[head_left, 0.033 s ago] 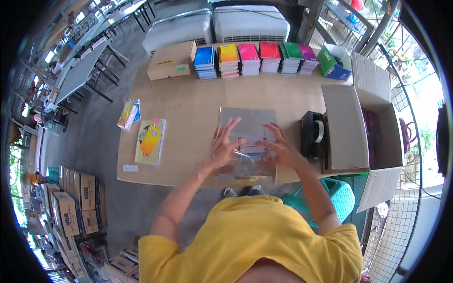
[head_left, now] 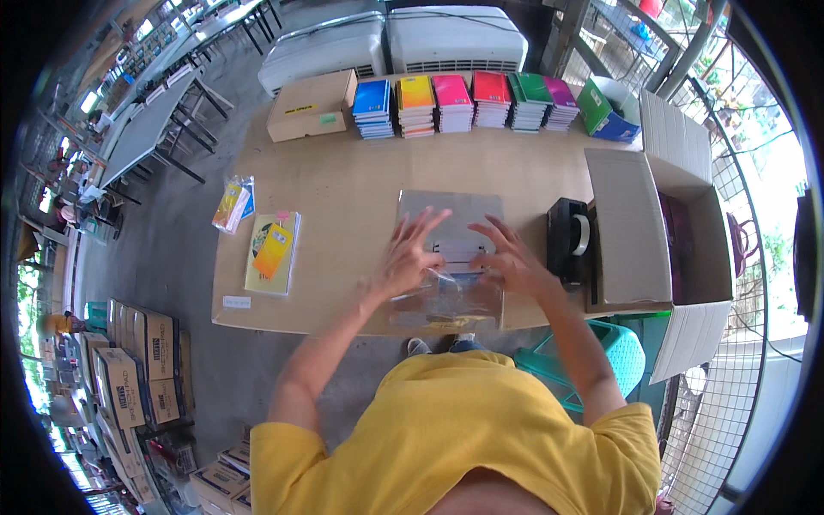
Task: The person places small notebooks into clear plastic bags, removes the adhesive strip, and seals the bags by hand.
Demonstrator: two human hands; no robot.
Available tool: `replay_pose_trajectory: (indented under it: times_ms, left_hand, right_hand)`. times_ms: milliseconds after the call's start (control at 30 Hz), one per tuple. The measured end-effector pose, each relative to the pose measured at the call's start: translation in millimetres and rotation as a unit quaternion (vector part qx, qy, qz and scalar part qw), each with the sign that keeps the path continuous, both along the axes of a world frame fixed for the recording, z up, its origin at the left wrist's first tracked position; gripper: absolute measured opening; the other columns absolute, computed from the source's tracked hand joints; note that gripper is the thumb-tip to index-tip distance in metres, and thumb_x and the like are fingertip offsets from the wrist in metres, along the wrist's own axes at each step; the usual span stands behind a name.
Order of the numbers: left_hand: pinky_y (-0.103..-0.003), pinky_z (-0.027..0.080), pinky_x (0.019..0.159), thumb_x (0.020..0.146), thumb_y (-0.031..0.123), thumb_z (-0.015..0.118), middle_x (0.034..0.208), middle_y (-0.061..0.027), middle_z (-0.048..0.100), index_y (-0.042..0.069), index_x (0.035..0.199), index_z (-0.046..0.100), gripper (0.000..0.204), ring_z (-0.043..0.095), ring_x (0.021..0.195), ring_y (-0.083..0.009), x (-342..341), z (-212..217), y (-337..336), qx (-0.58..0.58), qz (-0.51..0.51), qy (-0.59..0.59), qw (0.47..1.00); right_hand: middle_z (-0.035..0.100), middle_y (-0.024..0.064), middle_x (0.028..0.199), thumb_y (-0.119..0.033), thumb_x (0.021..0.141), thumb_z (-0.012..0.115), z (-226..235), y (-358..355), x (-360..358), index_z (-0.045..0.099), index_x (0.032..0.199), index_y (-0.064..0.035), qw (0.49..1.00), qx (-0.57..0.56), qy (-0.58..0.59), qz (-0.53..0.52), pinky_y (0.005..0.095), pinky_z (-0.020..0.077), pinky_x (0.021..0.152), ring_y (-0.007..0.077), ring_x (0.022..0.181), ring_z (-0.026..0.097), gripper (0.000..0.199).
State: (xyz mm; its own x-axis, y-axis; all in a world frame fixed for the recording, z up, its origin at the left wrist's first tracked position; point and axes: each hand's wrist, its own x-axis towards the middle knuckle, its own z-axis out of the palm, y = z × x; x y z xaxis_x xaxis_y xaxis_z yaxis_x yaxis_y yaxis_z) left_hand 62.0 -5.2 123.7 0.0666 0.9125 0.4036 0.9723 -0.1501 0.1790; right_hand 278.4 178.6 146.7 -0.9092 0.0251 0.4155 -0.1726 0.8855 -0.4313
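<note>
On the near middle of my tabletop [head_left: 343, 189] lies a plastic bag [head_left: 451, 204], with my left hand [head_left: 409, 259] and right hand [head_left: 510, 262] over its two sides. To the left a booklet [head_left: 272, 251] lies on a notebook [head_left: 273, 283], a bagged bundle [head_left: 230, 208] just farther; to the right stand a tape dispenser [head_left: 562, 245] and, farther right, a carton [head_left: 629, 232]. Along the far edge, notebook stacks [head_left: 453, 107] stand between a box [head_left: 313, 103] at left and a small box [head_left: 616, 131] at right.

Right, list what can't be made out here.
All in the head view:
Whether the left hand and right hand pinch the clear plastic: their fingers and its glare hide the contact.
Contents of the closed brown box: hidden by its lid.
Bottom of the open carton: hidden by its flap and walls.
Things on the far tables: too small.
</note>
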Motion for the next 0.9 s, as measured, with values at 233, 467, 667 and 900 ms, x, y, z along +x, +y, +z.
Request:
replay_pose_trajectory:
  times_ms: [233,467,667,900]
  left_hand:
    - [-0.044,0.031,0.116,0.063,0.029,0.091,0.159,-0.0132,0.025,0.014,0.146,0.040,0.098,0.034,0.143,-0.0280,24.3,-6.8,-22.0,0.073,0.115,-0.542,0.829]
    - [-0.037,0.033,0.115,0.063,0.016,0.093,0.152,-0.0127,0.031,0.008,0.156,0.013,0.123,0.036,0.139,-0.0251,78.0,-89.3,13.9,0.021,0.047,-0.646,0.761]
    - [-0.041,0.042,0.108,0.069,0.011,0.088,0.139,-0.0137,0.038,0.007,0.149,0.024,0.103,0.038,0.132,-0.0274,89.8,-88.0,-1.8,0.096,0.153,-0.617,0.766]
    - [-0.048,0.044,0.100,0.073,0.012,0.082,0.128,-0.0207,0.042,0.006,0.134,0.047,0.071,0.038,0.124,-0.0381,128.7,-82.4,-4.7,0.220,0.305,-0.333,0.865]
  right_hand:
    - [0.051,0.0101,0.138,-0.025,0.082,0.081,-65.2,29.1,29.5,0.058,0.124,-0.0041,0.860,-0.484,0.104,-0.123,0.0360,0.0423,0.103,0.0235,0.129,0.048,0.052]
    - [0.044,0.0118,0.145,-0.044,0.062,0.093,-126.4,-39.5,-13.6,0.030,0.151,-0.0077,0.783,-0.620,0.034,-0.021,0.0398,0.0343,0.113,0.0254,0.135,0.042,0.114]
    - [0.048,0.0115,0.139,-0.046,0.069,0.088,-115.7,-28.7,-14.2,0.035,0.146,-0.0058,0.807,-0.580,0.105,-0.032,0.0402,0.0359,0.110,0.0244,0.131,0.045,0.101]
    - [0.057,0.0109,0.126,-0.027,0.068,0.086,34.3,-21.0,10.2,0.060,0.121,-0.0087,0.993,-0.063,-0.050,-0.090,0.0435,0.0456,0.096,0.0326,0.116,0.057,0.062]
